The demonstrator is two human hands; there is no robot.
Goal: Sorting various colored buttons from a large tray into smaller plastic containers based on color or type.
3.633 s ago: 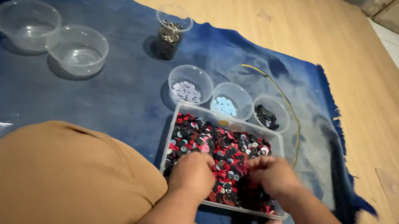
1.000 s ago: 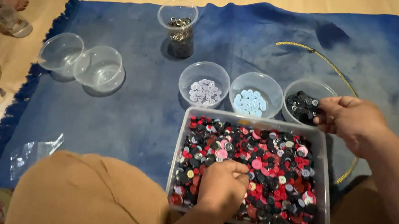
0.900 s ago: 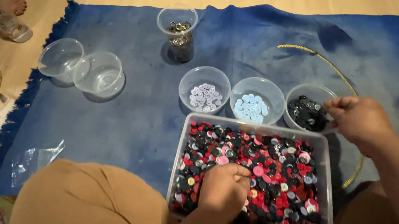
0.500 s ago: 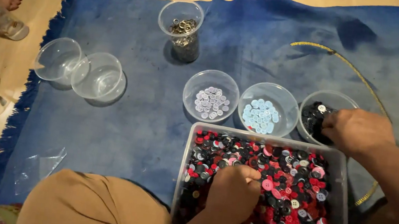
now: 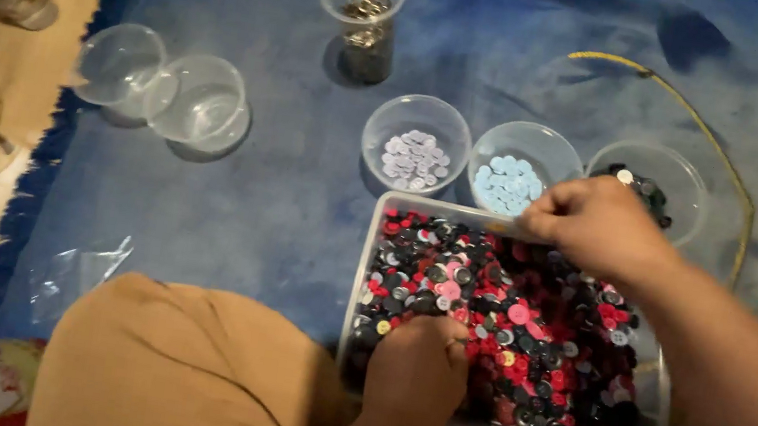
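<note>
Left hand (image 5: 416,372) digs in the button box (image 5: 375,242), fingers hidden; right hand (image 5: 595,224) pinches shut by the blue bowl (image 5: 493,140) at centre.

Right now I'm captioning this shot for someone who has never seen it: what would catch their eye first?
First the clear rectangular tub heaped with red, black and pink buttons, near the bottom, with the left hand dug into it and the right hand over its far edge. Behind it, three small clear bowls stand in a row on the blue cloth, holding white buttons, pale blue buttons and dark buttons.
</note>
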